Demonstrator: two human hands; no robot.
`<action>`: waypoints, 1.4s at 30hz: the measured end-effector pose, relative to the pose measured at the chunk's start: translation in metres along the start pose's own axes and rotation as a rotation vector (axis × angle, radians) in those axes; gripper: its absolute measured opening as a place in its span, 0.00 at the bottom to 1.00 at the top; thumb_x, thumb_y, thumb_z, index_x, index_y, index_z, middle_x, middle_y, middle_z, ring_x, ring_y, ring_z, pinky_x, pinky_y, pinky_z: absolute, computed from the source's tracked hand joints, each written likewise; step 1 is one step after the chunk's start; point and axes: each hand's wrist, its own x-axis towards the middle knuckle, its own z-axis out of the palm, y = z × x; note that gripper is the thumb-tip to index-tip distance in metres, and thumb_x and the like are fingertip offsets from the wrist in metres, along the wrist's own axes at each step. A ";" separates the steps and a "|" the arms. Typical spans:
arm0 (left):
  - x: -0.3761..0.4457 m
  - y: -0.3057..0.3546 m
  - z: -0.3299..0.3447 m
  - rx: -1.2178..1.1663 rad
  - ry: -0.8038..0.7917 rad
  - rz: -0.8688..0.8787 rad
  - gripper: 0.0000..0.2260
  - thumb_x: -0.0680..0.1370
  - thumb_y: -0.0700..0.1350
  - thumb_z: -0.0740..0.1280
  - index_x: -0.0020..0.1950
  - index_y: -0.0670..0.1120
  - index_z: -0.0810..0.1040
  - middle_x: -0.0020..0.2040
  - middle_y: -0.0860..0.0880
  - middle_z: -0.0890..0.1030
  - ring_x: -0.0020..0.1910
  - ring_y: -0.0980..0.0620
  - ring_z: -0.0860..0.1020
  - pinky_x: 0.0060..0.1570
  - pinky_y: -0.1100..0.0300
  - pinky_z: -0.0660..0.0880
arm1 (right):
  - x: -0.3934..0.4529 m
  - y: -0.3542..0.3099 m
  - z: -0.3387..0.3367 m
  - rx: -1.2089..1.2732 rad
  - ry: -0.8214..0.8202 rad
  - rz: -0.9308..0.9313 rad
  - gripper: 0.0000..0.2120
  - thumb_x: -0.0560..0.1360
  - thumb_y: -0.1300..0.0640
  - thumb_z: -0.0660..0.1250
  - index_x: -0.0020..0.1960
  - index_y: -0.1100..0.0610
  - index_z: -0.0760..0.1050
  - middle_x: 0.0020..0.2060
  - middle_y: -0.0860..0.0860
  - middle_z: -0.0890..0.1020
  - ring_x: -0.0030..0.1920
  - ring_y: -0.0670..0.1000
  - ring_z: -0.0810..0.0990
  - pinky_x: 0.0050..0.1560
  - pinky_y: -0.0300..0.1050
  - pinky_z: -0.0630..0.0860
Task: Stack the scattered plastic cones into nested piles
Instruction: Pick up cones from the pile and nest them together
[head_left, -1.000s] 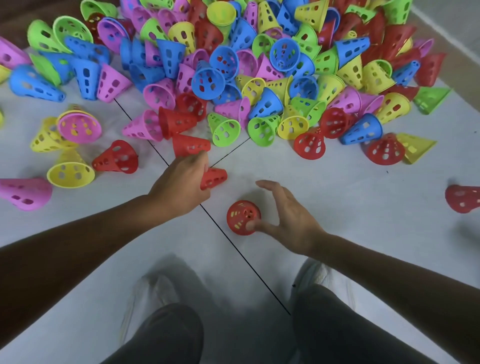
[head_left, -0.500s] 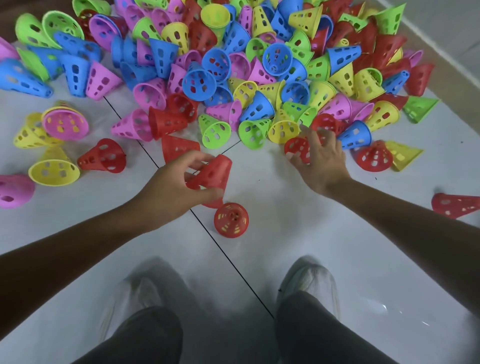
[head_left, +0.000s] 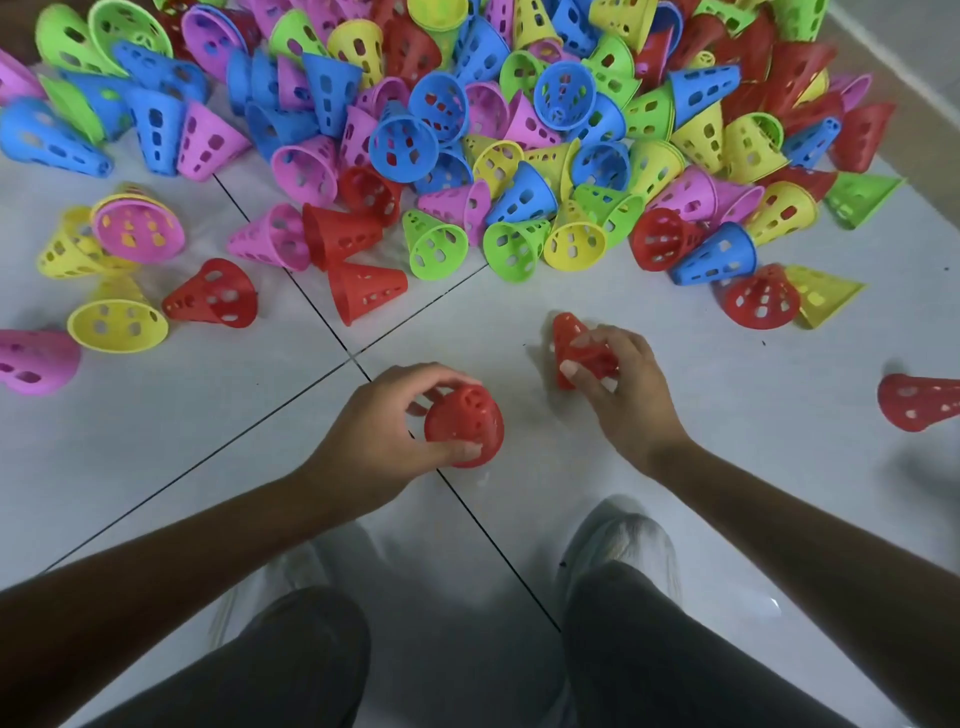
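Note:
My left hand (head_left: 384, 421) grips a red perforated cone (head_left: 465, 418) that stands tip-up on the white floor, fingers curled round its top and rim. It covers the spot where an upright red cone stood. My right hand (head_left: 621, 387) holds another red cone (head_left: 571, 340) just above the floor, a little to the right, its tip pointing away from me. A big heap of red, blue, green, yellow and pink cones (head_left: 467, 119) fills the far side of the view.
Loose cones lie on the left: a red one (head_left: 215, 293), yellow ones (head_left: 117, 322) and a pink one (head_left: 34, 361). Another red cone (head_left: 366, 288) lies by the tile joint, one more (head_left: 919, 400) at the right edge. My knees and shoes sit at the bottom.
My left hand carried its red cone down over the upright red cone on the floor. My right hand took a red cone from the heap's edge and drew it back toward me.

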 end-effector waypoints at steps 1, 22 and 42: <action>0.000 -0.003 0.003 0.041 -0.003 0.016 0.24 0.67 0.45 0.82 0.59 0.58 0.80 0.54 0.63 0.80 0.56 0.60 0.77 0.54 0.68 0.73 | -0.004 -0.001 0.002 0.043 0.017 0.027 0.10 0.76 0.54 0.74 0.54 0.47 0.77 0.61 0.49 0.74 0.54 0.40 0.77 0.61 0.35 0.73; 0.041 -0.052 -0.065 0.557 0.162 0.251 0.22 0.72 0.44 0.78 0.64 0.47 0.78 0.60 0.51 0.79 0.60 0.47 0.74 0.62 0.58 0.68 | -0.038 -0.031 0.015 0.089 -0.019 0.442 0.31 0.76 0.41 0.70 0.73 0.51 0.65 0.59 0.48 0.76 0.56 0.50 0.77 0.54 0.41 0.74; 0.075 -0.062 -0.080 0.696 0.168 -0.004 0.26 0.69 0.54 0.79 0.60 0.42 0.77 0.53 0.40 0.81 0.52 0.39 0.79 0.51 0.49 0.76 | -0.050 -0.080 0.031 0.368 -0.253 0.024 0.32 0.64 0.56 0.84 0.63 0.46 0.73 0.58 0.45 0.79 0.58 0.44 0.79 0.59 0.36 0.76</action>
